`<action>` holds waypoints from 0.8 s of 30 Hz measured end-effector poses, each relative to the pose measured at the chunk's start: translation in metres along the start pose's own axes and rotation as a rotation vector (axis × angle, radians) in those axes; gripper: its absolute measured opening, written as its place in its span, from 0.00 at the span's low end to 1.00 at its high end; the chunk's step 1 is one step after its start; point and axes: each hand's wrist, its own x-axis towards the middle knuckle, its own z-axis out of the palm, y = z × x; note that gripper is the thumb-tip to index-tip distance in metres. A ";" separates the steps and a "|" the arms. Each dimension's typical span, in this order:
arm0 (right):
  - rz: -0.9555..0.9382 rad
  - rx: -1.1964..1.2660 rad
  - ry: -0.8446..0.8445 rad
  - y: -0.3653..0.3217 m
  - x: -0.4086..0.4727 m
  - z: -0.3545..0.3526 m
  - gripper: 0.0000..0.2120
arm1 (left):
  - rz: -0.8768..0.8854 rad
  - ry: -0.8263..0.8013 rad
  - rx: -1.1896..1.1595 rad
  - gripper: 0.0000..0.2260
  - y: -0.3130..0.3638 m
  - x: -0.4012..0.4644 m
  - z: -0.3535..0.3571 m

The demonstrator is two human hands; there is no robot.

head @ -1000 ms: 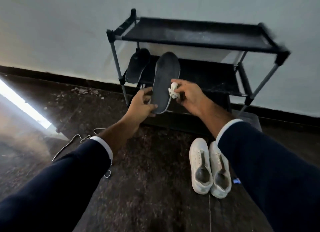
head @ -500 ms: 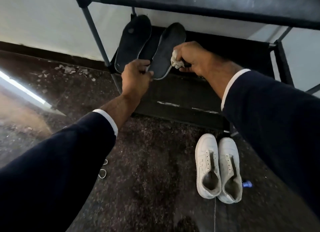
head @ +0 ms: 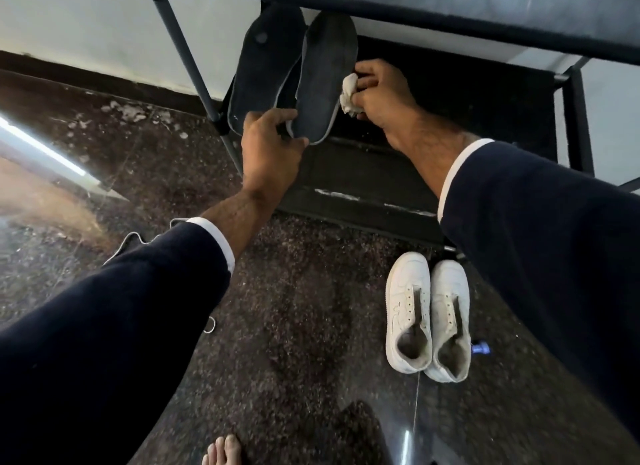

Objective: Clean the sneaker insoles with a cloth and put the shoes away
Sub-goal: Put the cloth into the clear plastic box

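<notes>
White sneakers (head: pixel 427 317) sit on the floor beside the rack (head: pixel 415 10); second insole (head: pixel 261 69) leans there. Your left hand (head: pixel 268 149) grips the insole (head: pixel 323 80) heel; your right hand (head: pixel 382 93) pinches the cloth (head: pixel 348 93) against its edge.

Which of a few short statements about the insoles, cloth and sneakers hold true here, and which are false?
1. The right hand holds a white cloth. True.
2. The left hand grips the heel end of an insole. True.
3. Both white sneakers sit on the rack. False: they stand on the floor.
4. The second insole lies inside a sneaker. False: it leans on the rack.
</notes>
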 end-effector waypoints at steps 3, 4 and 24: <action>-0.002 0.054 0.054 0.008 -0.012 -0.014 0.19 | 0.062 0.018 0.014 0.19 0.012 -0.021 -0.009; 0.019 0.097 0.065 0.011 -0.020 -0.020 0.19 | 0.075 0.011 0.009 0.18 0.016 -0.032 -0.012; 0.496 0.726 0.138 0.087 -0.348 -0.268 0.07 | -0.184 -0.755 -0.236 0.10 0.247 -0.283 0.089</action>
